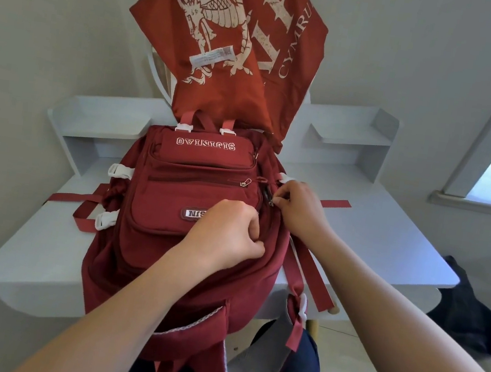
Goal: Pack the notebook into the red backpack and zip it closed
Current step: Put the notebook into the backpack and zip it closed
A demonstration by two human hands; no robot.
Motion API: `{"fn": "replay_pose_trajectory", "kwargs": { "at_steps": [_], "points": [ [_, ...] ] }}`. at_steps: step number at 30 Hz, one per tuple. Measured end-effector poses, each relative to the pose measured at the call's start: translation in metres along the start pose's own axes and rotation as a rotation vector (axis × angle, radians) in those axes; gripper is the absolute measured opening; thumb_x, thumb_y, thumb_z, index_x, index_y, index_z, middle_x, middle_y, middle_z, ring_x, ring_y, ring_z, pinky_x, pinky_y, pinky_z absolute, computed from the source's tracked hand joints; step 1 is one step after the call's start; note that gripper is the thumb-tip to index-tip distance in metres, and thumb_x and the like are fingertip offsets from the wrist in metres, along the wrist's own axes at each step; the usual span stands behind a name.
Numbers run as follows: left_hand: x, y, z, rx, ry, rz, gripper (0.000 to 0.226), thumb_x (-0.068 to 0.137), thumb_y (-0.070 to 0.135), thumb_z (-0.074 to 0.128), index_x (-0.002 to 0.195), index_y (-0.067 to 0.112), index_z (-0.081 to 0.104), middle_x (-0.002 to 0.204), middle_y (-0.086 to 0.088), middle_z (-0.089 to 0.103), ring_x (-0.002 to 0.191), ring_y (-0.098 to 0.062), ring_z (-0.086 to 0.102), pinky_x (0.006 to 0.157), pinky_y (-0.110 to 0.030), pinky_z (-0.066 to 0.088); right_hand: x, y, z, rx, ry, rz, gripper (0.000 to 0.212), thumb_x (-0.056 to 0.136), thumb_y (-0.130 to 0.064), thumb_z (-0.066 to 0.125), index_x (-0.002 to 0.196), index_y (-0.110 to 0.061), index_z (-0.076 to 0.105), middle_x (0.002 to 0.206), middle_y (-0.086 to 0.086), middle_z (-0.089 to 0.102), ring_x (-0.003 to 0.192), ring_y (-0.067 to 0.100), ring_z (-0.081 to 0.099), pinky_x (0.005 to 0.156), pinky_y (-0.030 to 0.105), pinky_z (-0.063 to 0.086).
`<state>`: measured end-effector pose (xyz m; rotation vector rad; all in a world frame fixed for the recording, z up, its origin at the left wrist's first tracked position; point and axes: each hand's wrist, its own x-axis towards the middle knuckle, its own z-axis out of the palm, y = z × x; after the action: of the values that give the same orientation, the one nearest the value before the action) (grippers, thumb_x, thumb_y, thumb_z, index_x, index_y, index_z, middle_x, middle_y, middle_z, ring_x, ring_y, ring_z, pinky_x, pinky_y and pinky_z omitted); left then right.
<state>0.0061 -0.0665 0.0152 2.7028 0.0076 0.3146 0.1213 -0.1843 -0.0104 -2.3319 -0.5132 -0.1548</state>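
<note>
The red backpack (pixel 180 196) lies front side up on the white desk (pixel 387 235), its top toward the wall and its bottom hanging over the near edge. My left hand (pixel 228 233) pinches the fabric on the bag's right side, by the white name patch. My right hand (pixel 297 208) pinches a small metal zipper pull (pixel 271 202) on the bag's right edge. No notebook shows anywhere.
A red cloth with a white dragon print (pixel 225 42) drapes over a chair back behind the desk. Low white shelves (pixel 354 131) stand at the desk's back corners. Loose red straps (pixel 335 203) trail across the desktop. A dark object (pixel 468 309) lies on the floor at right.
</note>
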Motion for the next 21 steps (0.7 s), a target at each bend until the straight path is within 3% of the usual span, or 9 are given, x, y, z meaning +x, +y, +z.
{"fn": "replay_pose_trajectory", "kwargs": {
  "at_steps": [7,10,13,16,19,21],
  "points": [
    [-0.001,-0.001,0.002,-0.028,-0.007,-0.021,0.013,0.063,0.033,0.071,0.063,0.023,0.064,0.055,0.013,0.058,0.061,-0.005,0.058,0.063,-0.028,0.053,0.005,-0.001,0.004,0.004,0.01,-0.002,0.01,0.086,-0.005,0.057,0.084,-0.011,0.066,0.112,0.013,0.063,0.112,0.028,0.055,0.075,0.028,0.037],
    [-0.006,-0.004,0.002,-0.082,0.0,-0.051,0.016,0.069,0.038,0.071,0.068,0.022,0.068,0.061,0.01,0.064,0.064,-0.005,0.061,0.064,-0.026,0.052,0.005,-0.002,0.002,-0.093,-0.018,0.012,0.007,0.085,-0.015,0.06,0.089,-0.016,0.066,0.112,0.011,0.062,0.111,0.031,0.05,0.086,0.037,0.042],
    [-0.01,-0.008,-0.001,-0.103,0.067,-0.083,0.022,0.075,0.044,0.065,0.067,0.024,0.067,0.064,0.008,0.067,0.065,-0.007,0.061,0.063,-0.025,0.048,-0.002,-0.011,0.001,-0.192,0.04,0.008,0.022,0.081,-0.024,0.063,0.103,-0.02,0.062,0.114,0.008,0.054,0.113,0.034,0.043,0.091,0.044,0.037],
    [-0.013,-0.019,-0.009,-0.036,0.162,-0.145,0.022,0.077,0.044,0.062,0.067,0.023,0.063,0.06,0.006,0.064,0.064,-0.014,0.061,0.059,-0.028,0.047,-0.009,-0.03,0.0,-0.107,0.046,-0.174,0.029,0.076,-0.027,0.07,0.104,-0.021,0.063,0.112,0.005,0.056,0.109,0.03,0.048,0.095,0.042,0.039],
    [-0.02,-0.039,-0.021,0.086,0.281,-0.23,0.02,0.08,0.04,0.059,0.071,0.022,0.06,0.066,0.004,0.063,0.07,-0.023,0.062,0.058,-0.031,0.046,-0.017,-0.053,0.004,-0.045,-0.125,-0.456,0.028,0.072,-0.036,0.077,0.091,-0.019,0.066,0.097,0.001,0.059,0.095,0.024,0.056,0.087,0.035,0.043],
    [-0.025,-0.053,-0.028,0.141,0.37,-0.295,0.015,0.082,0.035,0.057,0.074,0.023,0.06,0.076,0.002,0.064,0.078,-0.027,0.062,0.066,-0.037,0.049,-0.024,-0.065,0.012,-0.089,-0.255,-0.586,0.037,0.069,-0.047,0.077,0.092,-0.021,0.064,0.099,0.0,0.058,0.095,0.021,0.054,0.089,0.037,0.044]
  ]
}}
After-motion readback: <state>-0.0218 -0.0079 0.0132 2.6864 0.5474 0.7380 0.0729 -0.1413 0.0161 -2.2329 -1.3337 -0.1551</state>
